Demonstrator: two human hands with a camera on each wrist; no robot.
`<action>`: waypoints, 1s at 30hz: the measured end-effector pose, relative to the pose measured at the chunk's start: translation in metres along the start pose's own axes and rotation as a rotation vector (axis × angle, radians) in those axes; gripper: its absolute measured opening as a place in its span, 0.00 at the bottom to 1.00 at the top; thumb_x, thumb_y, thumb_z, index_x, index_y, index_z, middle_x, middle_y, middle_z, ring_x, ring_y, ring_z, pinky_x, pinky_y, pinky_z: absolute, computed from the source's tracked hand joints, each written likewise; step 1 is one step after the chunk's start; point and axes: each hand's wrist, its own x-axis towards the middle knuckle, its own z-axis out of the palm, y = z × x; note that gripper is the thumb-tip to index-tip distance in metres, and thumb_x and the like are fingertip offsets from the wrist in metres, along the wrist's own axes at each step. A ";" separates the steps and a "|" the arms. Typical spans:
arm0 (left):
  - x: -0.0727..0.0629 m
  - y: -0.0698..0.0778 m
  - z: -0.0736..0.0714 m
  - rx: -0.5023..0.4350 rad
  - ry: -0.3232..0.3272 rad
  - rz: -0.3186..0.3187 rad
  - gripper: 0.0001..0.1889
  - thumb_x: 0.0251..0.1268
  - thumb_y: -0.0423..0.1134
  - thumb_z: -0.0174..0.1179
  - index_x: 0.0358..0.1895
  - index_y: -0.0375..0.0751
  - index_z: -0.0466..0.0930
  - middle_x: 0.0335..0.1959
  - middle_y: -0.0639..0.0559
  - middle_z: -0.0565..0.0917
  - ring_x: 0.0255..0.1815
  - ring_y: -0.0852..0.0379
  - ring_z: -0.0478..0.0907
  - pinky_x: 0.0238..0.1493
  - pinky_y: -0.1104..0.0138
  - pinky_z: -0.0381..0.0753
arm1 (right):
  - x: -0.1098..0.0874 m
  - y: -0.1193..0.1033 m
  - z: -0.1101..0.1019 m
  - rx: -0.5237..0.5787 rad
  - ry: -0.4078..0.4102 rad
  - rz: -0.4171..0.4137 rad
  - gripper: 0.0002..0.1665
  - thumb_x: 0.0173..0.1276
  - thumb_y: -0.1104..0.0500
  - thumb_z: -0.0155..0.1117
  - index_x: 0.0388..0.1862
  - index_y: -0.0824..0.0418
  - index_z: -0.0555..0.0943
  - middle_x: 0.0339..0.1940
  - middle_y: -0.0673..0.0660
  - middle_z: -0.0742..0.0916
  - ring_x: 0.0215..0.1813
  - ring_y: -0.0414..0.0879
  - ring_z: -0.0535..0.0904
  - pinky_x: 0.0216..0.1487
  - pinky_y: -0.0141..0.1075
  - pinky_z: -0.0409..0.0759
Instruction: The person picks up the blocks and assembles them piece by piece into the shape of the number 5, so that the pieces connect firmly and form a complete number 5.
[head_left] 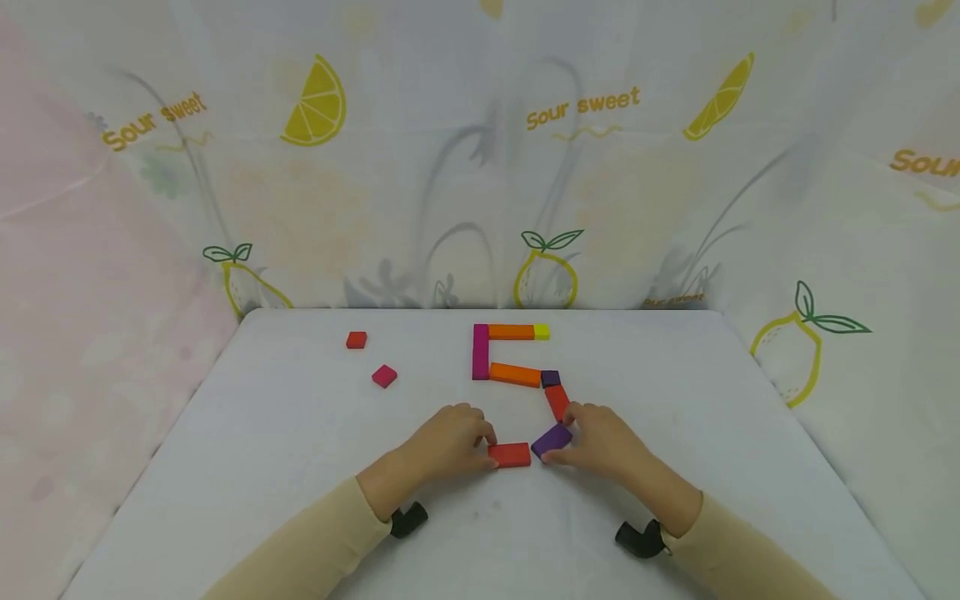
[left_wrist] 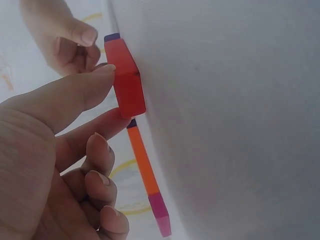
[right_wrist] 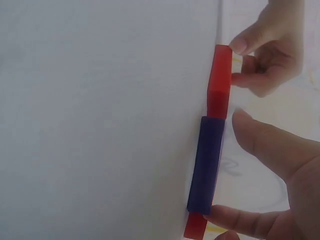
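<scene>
In the head view, my left hand (head_left: 453, 442) pinches the left end of a red block (head_left: 510, 455) between thumb and index finger. The left wrist view shows that red block (left_wrist: 127, 82) at the fingertips, the other fingers curled loosely. My right hand (head_left: 603, 442) spans a purple block (head_left: 551, 442), which lies slanted beside the red one. In the right wrist view, the index finger meets one end of the purple block (right_wrist: 206, 165), and the thumb tip sits right by its other end. Another red block (head_left: 557, 402) stands just beyond my right index finger.
A magenta block (head_left: 480, 352), two orange blocks, a yellow block (head_left: 542, 332) and a small dark purple block (head_left: 551, 379) continue the bent line on the white table (head_left: 262, 433). Two small blocks, red (head_left: 356, 340) and crimson (head_left: 385, 376), lie apart at the left. A lemon-print curtain hangs behind.
</scene>
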 end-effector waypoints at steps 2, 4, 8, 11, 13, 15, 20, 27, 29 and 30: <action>0.001 0.000 0.001 0.004 -0.005 -0.004 0.14 0.59 0.51 0.72 0.46 0.51 0.88 0.28 0.63 0.76 0.34 0.64 0.71 0.39 0.69 0.75 | -0.001 -0.001 0.002 -0.032 0.005 0.000 0.39 0.44 0.33 0.81 0.46 0.58 0.81 0.35 0.50 0.83 0.39 0.46 0.76 0.40 0.42 0.80; 0.002 0.001 0.001 0.006 -0.009 -0.003 0.14 0.59 0.51 0.72 0.45 0.51 0.88 0.28 0.63 0.76 0.34 0.64 0.71 0.39 0.69 0.75 | -0.001 -0.002 0.003 -0.061 0.010 0.003 0.39 0.44 0.33 0.81 0.45 0.58 0.80 0.34 0.50 0.82 0.37 0.46 0.76 0.38 0.40 0.79; 0.004 0.002 0.002 0.007 -0.015 -0.005 0.14 0.59 0.51 0.72 0.45 0.52 0.88 0.28 0.64 0.75 0.34 0.64 0.71 0.40 0.68 0.74 | -0.002 -0.003 0.003 -0.080 0.015 0.013 0.36 0.46 0.35 0.81 0.43 0.58 0.80 0.32 0.50 0.82 0.35 0.45 0.75 0.35 0.39 0.78; 0.004 0.002 0.002 -0.001 -0.018 -0.003 0.14 0.59 0.51 0.72 0.46 0.52 0.88 0.28 0.64 0.76 0.35 0.64 0.71 0.40 0.68 0.74 | -0.003 -0.004 0.002 -0.081 0.012 0.016 0.35 0.47 0.35 0.81 0.42 0.58 0.80 0.32 0.50 0.82 0.35 0.45 0.76 0.34 0.39 0.78; 0.004 0.002 0.003 -0.006 -0.018 0.002 0.14 0.59 0.51 0.72 0.46 0.52 0.88 0.29 0.64 0.76 0.35 0.64 0.71 0.40 0.69 0.74 | -0.003 -0.004 0.001 -0.083 0.008 0.019 0.35 0.46 0.35 0.81 0.42 0.58 0.81 0.32 0.50 0.82 0.35 0.45 0.76 0.34 0.39 0.78; 0.004 0.002 0.002 -0.011 -0.014 0.006 0.14 0.59 0.51 0.72 0.46 0.51 0.88 0.29 0.63 0.76 0.35 0.64 0.71 0.39 0.69 0.75 | -0.003 -0.005 0.001 -0.085 0.005 0.022 0.36 0.46 0.34 0.81 0.42 0.58 0.81 0.33 0.50 0.82 0.35 0.45 0.76 0.35 0.40 0.78; 0.005 0.003 0.002 -0.005 -0.006 0.016 0.14 0.59 0.51 0.72 0.46 0.51 0.88 0.29 0.63 0.76 0.34 0.64 0.71 0.39 0.70 0.75 | -0.003 -0.006 0.001 -0.096 0.003 0.021 0.38 0.45 0.33 0.80 0.43 0.59 0.81 0.33 0.50 0.82 0.36 0.46 0.75 0.36 0.40 0.79; 0.006 0.005 0.003 0.013 -0.009 0.006 0.15 0.59 0.52 0.72 0.46 0.52 0.88 0.30 0.63 0.76 0.35 0.64 0.71 0.40 0.69 0.75 | -0.003 -0.005 0.001 -0.114 0.013 0.014 0.36 0.46 0.34 0.80 0.42 0.59 0.80 0.33 0.51 0.82 0.36 0.46 0.75 0.36 0.40 0.78; 0.006 0.006 0.002 0.016 -0.011 0.003 0.14 0.58 0.52 0.72 0.45 0.52 0.89 0.29 0.63 0.76 0.35 0.64 0.71 0.40 0.69 0.75 | -0.004 -0.005 0.000 -0.111 0.014 0.007 0.36 0.46 0.34 0.80 0.42 0.59 0.80 0.34 0.51 0.83 0.36 0.46 0.76 0.37 0.40 0.78; 0.005 0.007 0.002 0.018 -0.013 0.004 0.14 0.59 0.52 0.72 0.45 0.52 0.89 0.29 0.63 0.76 0.35 0.64 0.71 0.40 0.69 0.75 | -0.004 -0.005 0.000 -0.110 0.014 0.006 0.36 0.47 0.34 0.80 0.42 0.59 0.81 0.34 0.51 0.83 0.36 0.46 0.76 0.37 0.41 0.78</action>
